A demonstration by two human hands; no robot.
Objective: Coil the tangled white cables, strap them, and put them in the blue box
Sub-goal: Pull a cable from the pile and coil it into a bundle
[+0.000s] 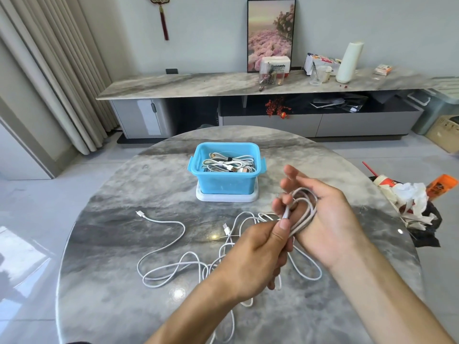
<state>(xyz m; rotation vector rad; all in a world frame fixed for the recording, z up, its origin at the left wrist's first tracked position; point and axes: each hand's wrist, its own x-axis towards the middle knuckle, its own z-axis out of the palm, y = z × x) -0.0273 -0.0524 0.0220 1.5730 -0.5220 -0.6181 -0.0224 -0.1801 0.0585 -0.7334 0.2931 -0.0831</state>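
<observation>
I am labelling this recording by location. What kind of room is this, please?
Most likely a home living room: a long low cabinet against the wall, a framed flower picture on it, floor-length curtains, and a round marble-look table.

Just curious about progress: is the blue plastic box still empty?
No, the blue plastic box already holds several coiled white cables with their plugs showing.

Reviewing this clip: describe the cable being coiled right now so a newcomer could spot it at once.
Start at the blue box on the round marble table, then look nearer and right. The coiled cable loops around the right hand, its end pinched by the left hand. The loose cables sprawl on the tabletop.
</observation>
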